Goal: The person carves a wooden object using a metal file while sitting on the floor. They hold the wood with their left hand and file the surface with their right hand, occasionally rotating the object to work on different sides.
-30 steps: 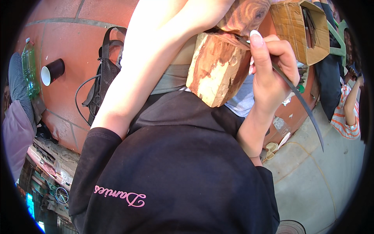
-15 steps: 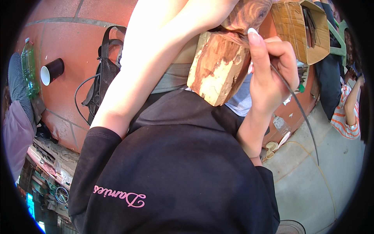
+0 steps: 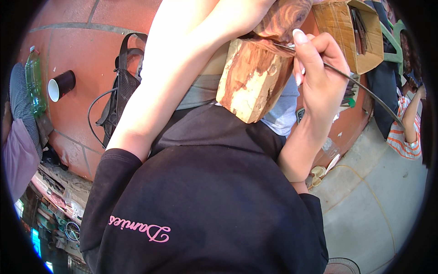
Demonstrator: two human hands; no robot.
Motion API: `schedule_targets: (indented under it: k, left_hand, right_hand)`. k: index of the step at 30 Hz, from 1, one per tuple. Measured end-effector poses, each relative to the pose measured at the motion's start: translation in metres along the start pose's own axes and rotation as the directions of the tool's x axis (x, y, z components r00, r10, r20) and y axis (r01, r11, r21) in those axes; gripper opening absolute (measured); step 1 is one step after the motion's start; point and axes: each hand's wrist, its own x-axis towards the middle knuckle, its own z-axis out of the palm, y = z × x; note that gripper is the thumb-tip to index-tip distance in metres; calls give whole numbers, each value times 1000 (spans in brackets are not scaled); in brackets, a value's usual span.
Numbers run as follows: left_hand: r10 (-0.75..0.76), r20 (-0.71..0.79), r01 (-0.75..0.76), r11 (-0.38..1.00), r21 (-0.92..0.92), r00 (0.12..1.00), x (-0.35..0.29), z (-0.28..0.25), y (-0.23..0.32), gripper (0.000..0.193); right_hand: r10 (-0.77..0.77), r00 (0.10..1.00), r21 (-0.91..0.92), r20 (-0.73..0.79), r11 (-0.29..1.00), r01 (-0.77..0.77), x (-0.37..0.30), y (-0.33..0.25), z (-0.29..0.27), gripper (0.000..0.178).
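A carved wooden block [image 3: 255,82] stands across my lap, pale and streaked with brown on its near part. Beyond a notch, its far part is a rounded, reddish-brown swirl of grain. Pinched in my right hand [image 3: 321,68] is a long, thin dark metal rod [image 3: 372,93]. The rod's narrow tip reaches into the notch, and its other end slants out to the right. My left forearm [image 3: 182,73] stretches up to the far part of the wood. The fingers of my left hand are hidden at the top edge.
An open cardboard box [image 3: 335,27] holding thin rods stands at the upper right. On the tiled floor to the left lie a black bag [image 3: 119,91], a dark cup [image 3: 61,86] and a green plastic bottle [image 3: 34,82]. Another person's striped sleeve [image 3: 404,144] shows at far right.
My right hand has turned and shifted slightly right, swinging the rod's outer end up and right. The rod's tip now shows at the notch. The wood has moved slightly left.
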Motion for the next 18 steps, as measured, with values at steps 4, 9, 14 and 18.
schedule_targets:
  k: [4,9,14,18]
  left_hand:
    - [43,14,-44,995,88,999,2,-2,-2,16]
    - [95,35,-98,991,96,995,1,-5,-11,16]
    - [42,38,-44,998,55,998,2,-3,-11,15]
    - [95,82,-102,990,92,992,7,-7,-9,14]
  right_hand:
    - [-67,995,-38,-72,997,64,-5,3,8,25]
    - [-171,982,-28,80,984,173,-6,7,0,28]
    - [-182,978,8,103,983,182,-5,11,-5,28]
    - [-159,987,-7,21,987,160,-6,9,2,28]
